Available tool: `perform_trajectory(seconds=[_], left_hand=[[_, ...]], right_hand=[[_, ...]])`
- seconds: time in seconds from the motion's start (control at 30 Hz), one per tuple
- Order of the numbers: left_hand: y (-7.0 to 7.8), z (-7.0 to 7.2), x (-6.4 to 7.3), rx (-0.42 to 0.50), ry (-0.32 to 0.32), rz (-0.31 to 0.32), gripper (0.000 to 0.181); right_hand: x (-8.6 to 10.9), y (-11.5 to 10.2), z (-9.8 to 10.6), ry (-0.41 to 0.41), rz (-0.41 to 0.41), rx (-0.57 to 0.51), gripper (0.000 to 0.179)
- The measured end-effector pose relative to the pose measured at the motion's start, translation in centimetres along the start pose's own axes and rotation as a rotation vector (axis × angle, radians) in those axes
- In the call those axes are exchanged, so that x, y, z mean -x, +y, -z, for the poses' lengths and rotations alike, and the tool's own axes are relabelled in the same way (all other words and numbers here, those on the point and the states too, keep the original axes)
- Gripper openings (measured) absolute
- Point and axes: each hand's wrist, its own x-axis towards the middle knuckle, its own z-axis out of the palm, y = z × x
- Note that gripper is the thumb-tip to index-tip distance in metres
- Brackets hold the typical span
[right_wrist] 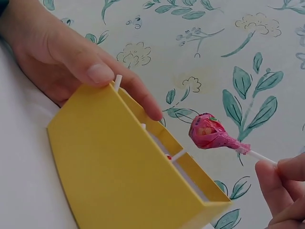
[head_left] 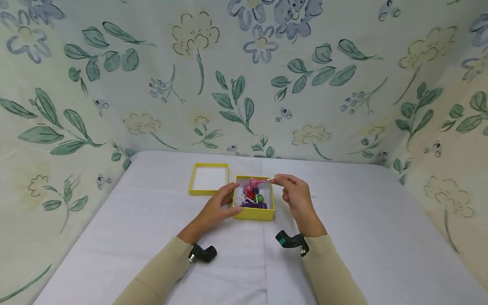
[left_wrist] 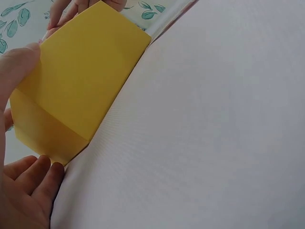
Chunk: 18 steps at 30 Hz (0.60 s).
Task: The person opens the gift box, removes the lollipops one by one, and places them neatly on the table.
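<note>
The yellow box (head_left: 253,214) stands uncovered on the white table, with several wrapped lollipops (head_left: 250,195) inside, in red, green, purple and pink. At its left side my left hand (head_left: 214,207) holds it, the thumb over the near left corner and the fingers along the left wall. My right hand (head_left: 296,194), at the box's far right corner, pinches the white stick of a pink-wrapped lollipop (right_wrist: 208,131) between thumb and index finger. In the right wrist view this candy is up above the rim, and other white sticks (right_wrist: 178,155) poke out of the box.
A yellow-edged lid (head_left: 202,192) with a white inside lies behind and left of the box. White cloth (head_left: 362,228) covers the table, and a floral curtain (head_left: 244,97) hangs behind it. Each wrist wears a small black camera (head_left: 291,240).
</note>
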Motion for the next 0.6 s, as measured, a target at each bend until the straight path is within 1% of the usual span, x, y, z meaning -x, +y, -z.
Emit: perform_trajectory(seconds=[0.13, 0.2, 0.3, 0.43, 0.47, 0.6], left_hand=[[0.2, -0.1, 0.0, 0.019, 0.009, -0.012, 0.074], [0.3, -0.1, -0.1, 0.02, 0.009, -0.012, 0.074], [0.3, 0.0, -0.1, 0.009, 0.005, -0.002, 0.074], [0.3, 0.0, 0.0, 0.005, 0.004, 0.005, 0.073], [-0.2, -0.1, -0.1, 0.006, 0.009, 0.003, 0.073], [-2.4, -0.4, -0.7, -0.004, 0.032, 0.011, 0.074]], right_hand=[[0.1, 0.0, 1.5, 0.004, 0.004, -0.044, 0.035], [0.2, 0.0, 2.1, 0.012, 0.012, -0.047, 0.036], [0.3, 0.1, 2.9, 0.028, 0.018, -0.05, 0.043], [0.4, 0.4, 3.9, 0.052, -0.004, -0.06, 0.051], [0.4, 0.5, 4.1, 0.059, -0.013, -0.063, 0.052], [0.4, 0.9, 4.9, 0.077, -0.03, -0.082, 0.043]])
